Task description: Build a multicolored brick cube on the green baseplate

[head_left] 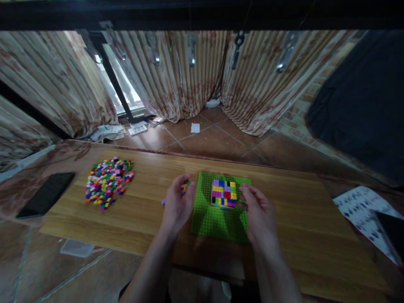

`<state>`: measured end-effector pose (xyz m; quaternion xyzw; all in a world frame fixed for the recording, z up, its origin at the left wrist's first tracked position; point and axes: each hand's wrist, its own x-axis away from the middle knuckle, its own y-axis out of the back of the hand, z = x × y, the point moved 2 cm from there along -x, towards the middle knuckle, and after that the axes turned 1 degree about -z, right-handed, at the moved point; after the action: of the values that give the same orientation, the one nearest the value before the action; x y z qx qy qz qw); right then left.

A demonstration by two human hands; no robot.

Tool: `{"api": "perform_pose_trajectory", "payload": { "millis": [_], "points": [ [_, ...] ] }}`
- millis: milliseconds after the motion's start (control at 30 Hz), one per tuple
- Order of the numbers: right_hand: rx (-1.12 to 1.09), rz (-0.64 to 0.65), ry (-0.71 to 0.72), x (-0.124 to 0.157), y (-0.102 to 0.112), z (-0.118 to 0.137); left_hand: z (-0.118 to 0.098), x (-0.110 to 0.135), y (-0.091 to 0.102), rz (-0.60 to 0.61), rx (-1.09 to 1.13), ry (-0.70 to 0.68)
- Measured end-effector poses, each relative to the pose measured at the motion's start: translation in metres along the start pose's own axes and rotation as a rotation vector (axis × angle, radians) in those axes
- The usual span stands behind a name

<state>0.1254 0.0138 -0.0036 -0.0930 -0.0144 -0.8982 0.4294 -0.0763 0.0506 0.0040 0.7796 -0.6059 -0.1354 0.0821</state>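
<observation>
A green studded baseplate lies on the wooden board in front of me. On its far half stands a square block of small multicoloured bricks, several layers high. My left hand hovers at the baseplate's left edge, fingers curled in a pinch around small bricks that barely show. My right hand rests on the baseplate's right side, its fingertips touching the block's right edge. A tiny purple brick lies loose beside my left hand.
A heap of loose coloured bricks lies at the board's left. A dark phone rests further left. Printed paper and a dark object sit at the right. Curtains, tiled floor and scattered papers lie beyond.
</observation>
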Motion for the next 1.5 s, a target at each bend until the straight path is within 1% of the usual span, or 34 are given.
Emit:
{"api": "perform_pose_trajectory", "payload": {
  "millis": [133,233,433,567,633,700,800,867,1033,1233,1500],
  "points": [
    [-0.013,-0.001,0.009,0.0,0.001,-0.001,0.003,-0.014,0.031,0.005,-0.218,0.001],
    [-0.027,0.004,-0.014,-0.001,0.0,-0.001,0.005,-0.018,0.045,0.029,-0.394,-0.017],
    [-0.067,0.036,-0.025,0.001,-0.003,-0.002,0.009,-0.017,0.054,0.172,-0.588,-0.064],
    [-0.093,0.034,-0.054,0.003,-0.004,-0.001,0.011,-0.017,0.058,0.222,-0.65,-0.069],
    [-0.103,0.031,-0.061,0.003,-0.005,0.0,0.011,-0.016,0.057,0.221,-0.659,-0.08],
    [-0.106,0.026,-0.059,0.003,-0.005,0.001,0.009,-0.013,0.053,0.211,-0.656,-0.12],
    [-0.098,0.02,-0.045,0.003,-0.005,0.001,0.005,-0.007,0.042,0.234,-0.662,-0.198],
    [-0.093,0.03,-0.036,0.004,-0.005,0.0,0.002,-0.002,0.034,0.249,-0.693,-0.221],
    [-0.08,0.056,-0.012,0.003,-0.004,-0.002,-0.003,0.002,0.022,0.204,-0.797,-0.193],
    [-0.095,0.054,-0.042,0.003,-0.004,-0.001,-0.007,0.003,0.011,0.182,-0.863,-0.177],
    [-0.097,0.059,-0.075,0.003,-0.003,0.002,-0.006,0.003,0.006,0.177,-0.889,-0.212]
  ]
}}
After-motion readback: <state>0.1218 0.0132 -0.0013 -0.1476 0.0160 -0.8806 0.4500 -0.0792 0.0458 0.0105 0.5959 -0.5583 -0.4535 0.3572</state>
